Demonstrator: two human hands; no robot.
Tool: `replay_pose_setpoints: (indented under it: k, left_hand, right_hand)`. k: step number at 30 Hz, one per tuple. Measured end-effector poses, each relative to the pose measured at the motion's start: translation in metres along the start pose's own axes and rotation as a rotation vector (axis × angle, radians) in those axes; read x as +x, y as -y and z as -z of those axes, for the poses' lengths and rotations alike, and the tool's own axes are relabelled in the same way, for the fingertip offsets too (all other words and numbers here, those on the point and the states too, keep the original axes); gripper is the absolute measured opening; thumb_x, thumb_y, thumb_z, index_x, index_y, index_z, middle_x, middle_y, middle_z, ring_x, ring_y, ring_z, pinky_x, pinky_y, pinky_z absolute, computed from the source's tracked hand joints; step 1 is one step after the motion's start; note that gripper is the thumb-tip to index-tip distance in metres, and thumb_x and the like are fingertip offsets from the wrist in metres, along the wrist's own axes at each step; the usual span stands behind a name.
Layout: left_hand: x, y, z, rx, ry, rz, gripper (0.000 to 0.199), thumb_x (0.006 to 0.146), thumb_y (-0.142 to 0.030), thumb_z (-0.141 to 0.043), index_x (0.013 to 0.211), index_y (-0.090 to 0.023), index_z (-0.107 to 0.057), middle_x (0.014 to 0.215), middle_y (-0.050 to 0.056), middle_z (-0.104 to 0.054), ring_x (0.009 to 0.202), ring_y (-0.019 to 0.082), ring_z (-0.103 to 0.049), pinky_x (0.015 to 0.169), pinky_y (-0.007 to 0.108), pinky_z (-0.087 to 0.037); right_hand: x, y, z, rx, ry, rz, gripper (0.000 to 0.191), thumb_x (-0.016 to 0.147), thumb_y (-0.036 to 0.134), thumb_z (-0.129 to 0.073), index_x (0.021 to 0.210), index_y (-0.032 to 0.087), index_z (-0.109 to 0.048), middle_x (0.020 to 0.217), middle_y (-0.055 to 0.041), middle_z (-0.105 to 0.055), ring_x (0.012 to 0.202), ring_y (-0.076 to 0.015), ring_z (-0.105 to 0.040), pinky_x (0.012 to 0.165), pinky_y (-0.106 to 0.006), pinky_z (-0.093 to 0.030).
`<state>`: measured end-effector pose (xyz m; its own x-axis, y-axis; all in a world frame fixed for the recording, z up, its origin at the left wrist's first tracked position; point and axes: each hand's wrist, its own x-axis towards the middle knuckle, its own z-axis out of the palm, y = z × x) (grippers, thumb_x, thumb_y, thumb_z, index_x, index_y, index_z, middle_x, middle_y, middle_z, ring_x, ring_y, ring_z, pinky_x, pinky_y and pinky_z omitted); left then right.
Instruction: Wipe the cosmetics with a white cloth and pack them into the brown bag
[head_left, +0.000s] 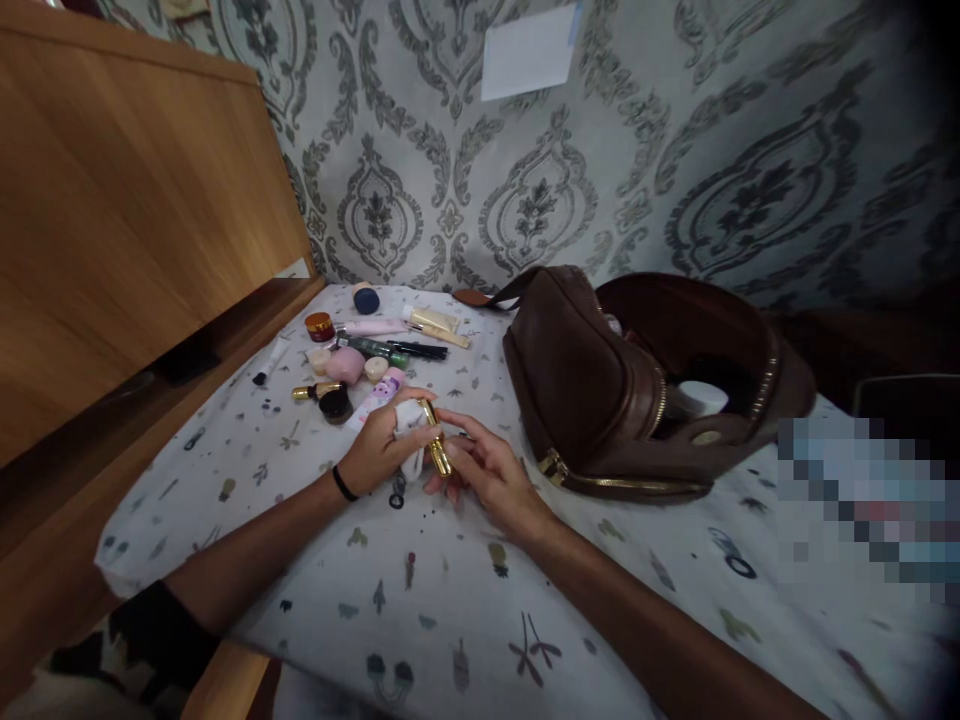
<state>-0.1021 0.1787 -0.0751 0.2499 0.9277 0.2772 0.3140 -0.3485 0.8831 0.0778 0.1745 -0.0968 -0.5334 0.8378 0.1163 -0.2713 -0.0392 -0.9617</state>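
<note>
A shiny gold lipstick tube (436, 449) is held between my two hands, above the patterned cloth. My left hand (380, 445), with a black band at the wrist, grips a crumpled white wipe (408, 418) and presses its thumb against the tube. Fingers and thumb of my right hand (491, 478) close on the tube from the other side. Just beyond my left hand lie a pink-and-white tube (382, 392), a small black jar (335, 405) and a gold-and-dark tube (319, 391). Part of the wipe is hidden behind my fingers.
An open brown leather bag (581, 390) stands to the right, with a white round item (701, 399) inside. Several cosmetics, including a pink jar (345, 364) and an amber jar (319, 326), lie at the back left. A wooden cabinet (142, 190) borders the left side.
</note>
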Motion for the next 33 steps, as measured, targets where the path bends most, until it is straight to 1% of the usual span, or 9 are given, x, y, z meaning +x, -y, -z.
replay_pose_setpoints:
  k: [6, 10, 14, 17, 21, 23, 27, 31, 33]
  left_hand:
    - [0.0040, 0.0059, 0.0009, -0.006, -0.172, -0.010, 0.028, 0.092, -0.045, -0.056, 0.095, -0.017, -0.058, 0.081, 0.000, -0.058, 0.071, 0.012, -0.053, 0.066, 0.024, -0.042]
    - [0.0065, 0.0082, 0.0012, -0.126, -0.210, 0.085, 0.044, 0.089, -0.059, -0.054, 0.081, -0.016, -0.057, 0.069, -0.002, -0.054, 0.061, 0.011, -0.049, 0.059, 0.023, -0.041]
    - [0.0072, 0.0096, 0.0019, -0.177, -0.243, 0.168, 0.054, 0.088, -0.067, -0.050, 0.076, -0.015, -0.057, 0.061, -0.003, -0.052, 0.054, 0.010, -0.046, 0.051, 0.022, -0.036]
    - [0.0065, 0.0083, 0.0022, -0.179, -0.257, 0.138, 0.051, 0.088, -0.066, -0.051, 0.078, -0.016, -0.056, 0.061, -0.004, -0.051, 0.055, 0.010, -0.046, 0.053, 0.022, -0.037]
    - [0.0042, 0.0032, 0.0015, -0.141, -0.121, 0.038, 0.046, 0.086, -0.056, -0.060, 0.108, -0.016, -0.059, 0.078, 0.000, -0.061, 0.065, 0.013, -0.054, 0.060, 0.023, -0.042]
    - [0.0034, 0.0020, 0.0010, -0.102, -0.075, 0.007, 0.045, 0.086, -0.050, -0.063, 0.115, -0.016, -0.058, 0.081, 0.000, -0.061, 0.067, 0.013, -0.055, 0.061, 0.023, -0.043]
    - [0.0050, 0.0049, 0.0009, -0.141, -0.090, 0.039, 0.038, 0.089, -0.051, -0.060, 0.103, -0.016, -0.059, 0.076, 0.000, -0.061, 0.064, 0.012, -0.055, 0.060, 0.024, -0.043]
    - [0.0082, 0.0076, 0.0013, -0.200, -0.193, 0.079, 0.047, 0.085, -0.062, -0.060, 0.089, -0.015, -0.059, 0.072, -0.001, -0.059, 0.061, 0.011, -0.052, 0.058, 0.022, -0.042]
    - [0.0090, 0.0071, 0.0010, -0.244, -0.220, 0.125, 0.052, 0.082, -0.066, -0.060, 0.085, -0.015, -0.060, 0.067, -0.002, -0.057, 0.058, 0.010, -0.050, 0.054, 0.022, -0.040]
  right_hand:
    - [0.0005, -0.0037, -0.0014, -0.027, -0.036, -0.040, 0.056, 0.076, 0.033, -0.078, 0.127, 0.025, -0.057, 0.105, -0.0024, -0.056, 0.068, -0.0102, -0.065, 0.051, -0.020, -0.047]
    - [0.0006, -0.0063, -0.0017, -0.028, -0.069, -0.022, 0.053, 0.077, 0.034, -0.076, 0.125, 0.025, -0.056, 0.099, 0.0004, -0.051, 0.064, -0.0098, -0.066, 0.047, -0.019, -0.046]
    - [0.0012, -0.0044, -0.0009, -0.019, -0.061, 0.028, 0.049, 0.081, 0.042, -0.073, 0.122, 0.024, -0.054, 0.096, 0.0005, -0.053, 0.064, -0.0126, -0.069, 0.044, -0.019, -0.044]
    - [0.0017, -0.0024, -0.0003, -0.010, -0.044, 0.028, 0.049, 0.082, 0.046, -0.072, 0.121, 0.022, -0.054, 0.094, -0.0004, -0.057, 0.063, -0.0137, -0.070, 0.042, -0.019, -0.043]
    - [0.0013, -0.0004, -0.0004, 0.000, -0.006, 0.026, 0.050, 0.085, 0.048, -0.069, 0.124, 0.021, -0.051, 0.084, -0.0001, -0.063, 0.059, -0.0133, -0.068, 0.044, -0.020, -0.043]
    - [0.0007, 0.0010, -0.0008, 0.001, -0.001, 0.023, 0.050, 0.086, 0.048, -0.068, 0.125, 0.021, -0.050, 0.081, 0.0006, -0.064, 0.057, -0.0128, -0.067, 0.046, -0.021, -0.044]
    - [0.0000, 0.0026, -0.0026, 0.001, -0.008, -0.017, 0.049, 0.084, 0.042, -0.071, 0.125, 0.022, -0.053, 0.085, 0.0003, -0.064, 0.057, -0.0110, -0.065, 0.048, -0.021, -0.045]
    - [0.0010, -0.0004, -0.0033, 0.004, -0.051, -0.049, 0.052, 0.073, 0.029, -0.079, 0.120, 0.025, -0.057, 0.099, 0.0010, -0.057, 0.059, -0.0078, -0.065, 0.050, -0.020, -0.046]
    - [0.0018, -0.0028, -0.0029, -0.003, -0.071, -0.040, 0.050, 0.072, 0.027, -0.079, 0.118, 0.025, -0.058, 0.099, 0.0016, -0.055, 0.060, -0.0076, -0.065, 0.050, -0.020, -0.047]
